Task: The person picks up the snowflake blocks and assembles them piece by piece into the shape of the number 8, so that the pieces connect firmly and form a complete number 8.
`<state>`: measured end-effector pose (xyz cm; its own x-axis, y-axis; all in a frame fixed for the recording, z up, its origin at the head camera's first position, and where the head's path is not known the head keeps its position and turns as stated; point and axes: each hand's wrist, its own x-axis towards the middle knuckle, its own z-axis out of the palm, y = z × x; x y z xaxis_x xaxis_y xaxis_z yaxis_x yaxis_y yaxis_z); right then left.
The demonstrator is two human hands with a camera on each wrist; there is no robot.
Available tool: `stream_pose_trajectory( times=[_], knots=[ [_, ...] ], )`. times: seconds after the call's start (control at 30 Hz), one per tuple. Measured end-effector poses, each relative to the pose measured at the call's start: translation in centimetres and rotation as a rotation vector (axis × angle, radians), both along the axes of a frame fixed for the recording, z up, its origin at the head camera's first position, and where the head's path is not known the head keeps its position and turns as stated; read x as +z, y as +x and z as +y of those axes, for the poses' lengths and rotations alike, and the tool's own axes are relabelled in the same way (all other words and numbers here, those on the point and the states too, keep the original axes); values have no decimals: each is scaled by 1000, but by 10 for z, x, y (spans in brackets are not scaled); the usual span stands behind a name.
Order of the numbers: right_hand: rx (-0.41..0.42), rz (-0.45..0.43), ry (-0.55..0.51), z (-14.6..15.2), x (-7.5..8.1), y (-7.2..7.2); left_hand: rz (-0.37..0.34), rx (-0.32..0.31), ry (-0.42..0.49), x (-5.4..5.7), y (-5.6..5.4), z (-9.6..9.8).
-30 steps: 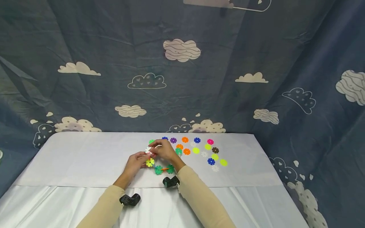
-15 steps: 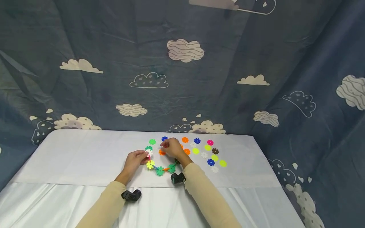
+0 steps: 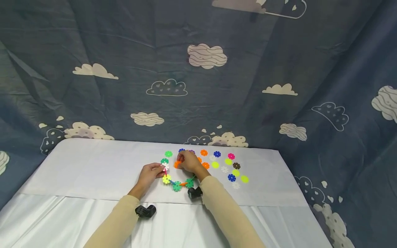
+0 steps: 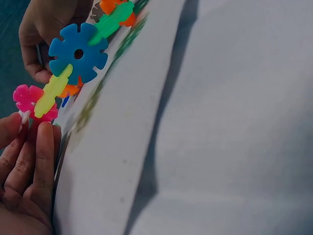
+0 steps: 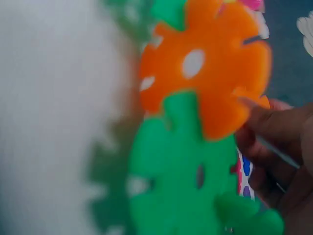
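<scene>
My left hand [image 3: 149, 175] pinches a white notched flower disc [image 3: 165, 166] at the left end of a chain of interlocked discs. From it the chain curves through a pink disc [image 4: 29, 98], a yellow disc [image 3: 166, 178], a blue disc [image 4: 78, 54], a green disc [image 3: 176, 186], an orange disc [image 5: 205, 68] and another green disc [image 3: 189, 183]. The chain's right end is partly hidden under my right wrist. My right hand [image 3: 187, 162] pinches a loose orange disc [image 3: 177, 164], just right of the white one. Fingers cover part of that orange disc.
Loose discs lie across the table's back and right, among them a pink disc [image 3: 231, 156], a brown disc [image 3: 236, 166] and a blue disc [image 3: 231, 177]. A green disc [image 3: 168, 154] lies behind the chain. A cloud-patterned curtain [image 3: 167, 110] hangs behind the white tabletop [image 3: 93, 172].
My right hand has left the white disc, moved right to the loose orange disc and taken it between its fingers. My left hand keeps its pinch on the white disc.
</scene>
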<state>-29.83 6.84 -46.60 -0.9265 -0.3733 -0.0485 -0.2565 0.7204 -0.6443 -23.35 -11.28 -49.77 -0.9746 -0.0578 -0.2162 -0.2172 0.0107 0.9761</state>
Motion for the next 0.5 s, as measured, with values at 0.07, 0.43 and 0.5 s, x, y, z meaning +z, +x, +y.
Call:
stream_pose_trajectory(
  times=[0.07,0.43,0.5],
  knots=[
    [2,-38,-142,1,-1,0,1,-2,2,0,0,0],
    [46,-140,-502,-5,-1,3,-14,2,-41,0,-2,0],
    [66,-136,-522,-7,0,4,-14,4,-33,0,-2,1]
  ],
)
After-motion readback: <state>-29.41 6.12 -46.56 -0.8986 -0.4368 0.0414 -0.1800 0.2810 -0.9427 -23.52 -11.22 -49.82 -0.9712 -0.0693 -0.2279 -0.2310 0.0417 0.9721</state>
